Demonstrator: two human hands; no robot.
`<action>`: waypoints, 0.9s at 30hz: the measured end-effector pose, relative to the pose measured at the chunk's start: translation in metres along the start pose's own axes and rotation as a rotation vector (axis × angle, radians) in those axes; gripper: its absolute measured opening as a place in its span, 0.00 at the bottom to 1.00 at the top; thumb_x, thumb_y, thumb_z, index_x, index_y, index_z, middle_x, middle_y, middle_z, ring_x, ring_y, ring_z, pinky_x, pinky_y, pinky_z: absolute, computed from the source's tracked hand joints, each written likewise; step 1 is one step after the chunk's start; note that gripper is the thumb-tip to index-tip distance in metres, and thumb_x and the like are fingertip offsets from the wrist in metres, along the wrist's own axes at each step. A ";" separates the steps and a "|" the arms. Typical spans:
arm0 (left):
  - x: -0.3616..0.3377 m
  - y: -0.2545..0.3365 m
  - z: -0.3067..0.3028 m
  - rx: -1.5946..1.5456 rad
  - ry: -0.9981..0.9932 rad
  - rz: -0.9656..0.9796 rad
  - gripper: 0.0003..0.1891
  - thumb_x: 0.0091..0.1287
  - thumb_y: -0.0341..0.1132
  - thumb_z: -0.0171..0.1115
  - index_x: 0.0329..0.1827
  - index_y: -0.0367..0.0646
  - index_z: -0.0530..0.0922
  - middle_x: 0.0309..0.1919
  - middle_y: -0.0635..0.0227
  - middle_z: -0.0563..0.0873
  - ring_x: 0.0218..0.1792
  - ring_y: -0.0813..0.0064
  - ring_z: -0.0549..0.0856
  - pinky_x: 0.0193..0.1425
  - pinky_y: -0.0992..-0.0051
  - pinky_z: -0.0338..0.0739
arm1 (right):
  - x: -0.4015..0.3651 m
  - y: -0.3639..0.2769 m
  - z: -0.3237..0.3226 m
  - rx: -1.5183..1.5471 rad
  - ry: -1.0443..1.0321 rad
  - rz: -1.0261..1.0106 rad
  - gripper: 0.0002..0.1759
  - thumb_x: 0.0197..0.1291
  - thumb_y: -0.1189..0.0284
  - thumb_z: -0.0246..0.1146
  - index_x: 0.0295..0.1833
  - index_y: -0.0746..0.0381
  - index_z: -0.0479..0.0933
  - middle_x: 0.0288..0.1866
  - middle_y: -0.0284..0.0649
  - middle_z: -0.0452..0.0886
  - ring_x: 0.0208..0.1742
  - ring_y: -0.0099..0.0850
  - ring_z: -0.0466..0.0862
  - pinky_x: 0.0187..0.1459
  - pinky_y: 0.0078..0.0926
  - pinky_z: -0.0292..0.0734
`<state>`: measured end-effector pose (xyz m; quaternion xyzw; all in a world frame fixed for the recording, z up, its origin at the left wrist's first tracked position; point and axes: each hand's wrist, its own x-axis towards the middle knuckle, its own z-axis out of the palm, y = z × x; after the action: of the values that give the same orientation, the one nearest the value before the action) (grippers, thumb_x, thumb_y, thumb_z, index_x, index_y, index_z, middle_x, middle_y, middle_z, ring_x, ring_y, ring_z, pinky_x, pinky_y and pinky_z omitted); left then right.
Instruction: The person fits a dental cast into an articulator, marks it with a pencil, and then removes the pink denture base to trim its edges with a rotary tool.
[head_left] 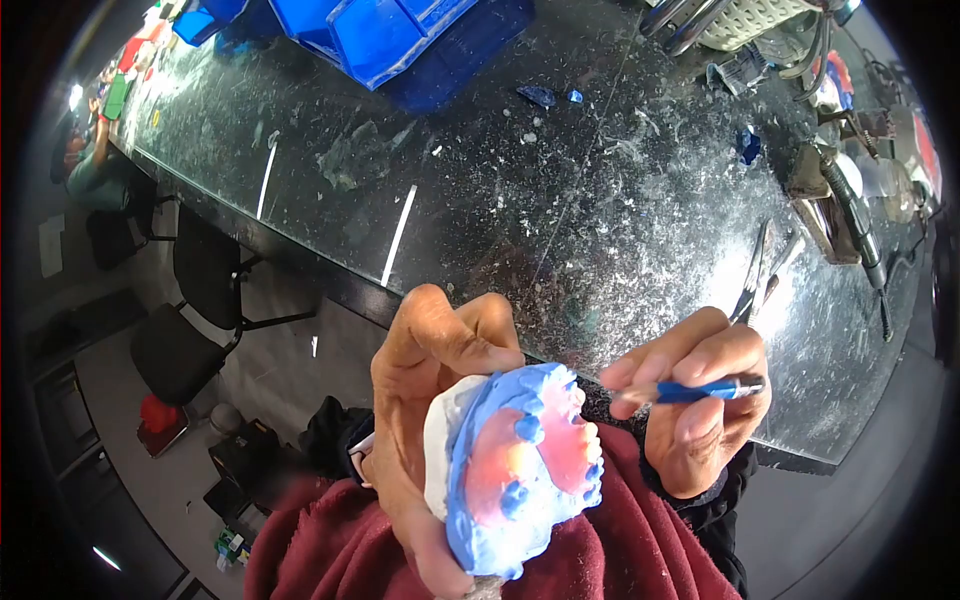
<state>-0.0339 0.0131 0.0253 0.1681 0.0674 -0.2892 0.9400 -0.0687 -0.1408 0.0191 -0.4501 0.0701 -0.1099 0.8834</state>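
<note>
My left hand [425, 365] is wrapped around a dental cast [515, 470], with the thumb and fingers on its rim. The cast has a blue upper part on a white base. Pink material lies over parts of the blue surface, and small tooth shapes line its right edge. To the right, my right hand [705, 400] pinches a blue pen [700, 390] between thumb and fingers. The pen lies nearly level, its blurred tip pointing left toward the cast and apart from it. Both hands are near the bench's front edge, over my dark red clothing.
The dark bench [480, 210] is covered in white dust. Blue bins [370, 40] stand at the back. Metal hand tools [755, 275] and a rotary handpiece [850, 210] lie at right. Black chairs [185, 345] stand at left, and another person [95, 165] sits at far left.
</note>
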 end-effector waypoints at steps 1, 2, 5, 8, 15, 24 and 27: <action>-0.001 0.002 -0.002 -0.053 -0.001 -0.040 0.37 0.36 0.42 0.73 0.47 0.36 0.62 0.36 0.54 0.74 0.38 0.66 0.78 0.41 0.69 0.76 | 0.000 0.001 -0.001 -0.012 -0.038 -0.031 0.13 0.53 0.71 0.64 0.40 0.68 0.72 0.35 0.50 0.76 0.38 0.42 0.82 0.39 0.35 0.81; -0.002 0.003 -0.003 -0.112 -0.004 -0.082 0.36 0.38 0.42 0.72 0.47 0.36 0.63 0.37 0.54 0.74 0.39 0.66 0.78 0.42 0.68 0.76 | 0.000 0.003 -0.002 -0.024 -0.075 -0.061 0.13 0.53 0.71 0.64 0.40 0.69 0.72 0.35 0.51 0.76 0.37 0.42 0.82 0.40 0.36 0.81; -0.005 0.008 -0.008 -0.281 0.009 -0.198 0.32 0.43 0.43 0.68 0.48 0.36 0.64 0.38 0.53 0.75 0.41 0.63 0.77 0.44 0.65 0.75 | -0.002 0.002 0.002 -0.075 -0.099 -0.132 0.13 0.53 0.73 0.63 0.40 0.71 0.74 0.36 0.51 0.76 0.39 0.42 0.82 0.44 0.42 0.80; -0.008 0.012 -0.012 -0.426 0.038 -0.289 0.29 0.47 0.44 0.64 0.48 0.36 0.65 0.40 0.52 0.75 0.42 0.61 0.77 0.47 0.63 0.73 | -0.002 -0.005 0.005 -0.213 -0.145 -0.165 0.12 0.49 0.75 0.65 0.39 0.70 0.75 0.36 0.50 0.76 0.39 0.40 0.82 0.44 0.41 0.81; -0.014 0.020 -0.017 -0.640 0.120 -0.373 0.23 0.58 0.45 0.55 0.49 0.36 0.68 0.43 0.49 0.77 0.47 0.55 0.77 0.52 0.56 0.71 | 0.002 -0.008 0.011 -0.582 -0.193 -0.374 0.12 0.40 0.79 0.69 0.35 0.68 0.78 0.33 0.43 0.80 0.35 0.32 0.84 0.30 0.17 0.83; -0.011 0.031 0.003 -0.567 0.309 -0.390 0.29 0.64 0.47 0.50 0.62 0.34 0.63 0.46 0.58 0.80 0.47 0.61 0.79 0.58 0.60 0.69 | 0.005 -0.004 0.013 -0.618 -0.121 -0.418 0.09 0.39 0.79 0.69 0.30 0.66 0.80 0.27 0.43 0.82 0.30 0.30 0.84 0.20 0.14 0.78; -0.015 0.028 -0.003 -0.593 0.299 -0.343 0.29 0.64 0.48 0.51 0.62 0.35 0.63 0.47 0.58 0.79 0.47 0.60 0.79 0.57 0.58 0.69 | 0.005 -0.004 0.013 -0.629 -0.110 -0.426 0.09 0.39 0.78 0.69 0.30 0.66 0.80 0.27 0.43 0.82 0.29 0.30 0.84 0.19 0.14 0.78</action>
<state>-0.0303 0.0437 0.0338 -0.0850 0.3122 -0.3828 0.8653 -0.0614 -0.1342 0.0295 -0.7088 -0.0424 -0.2399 0.6620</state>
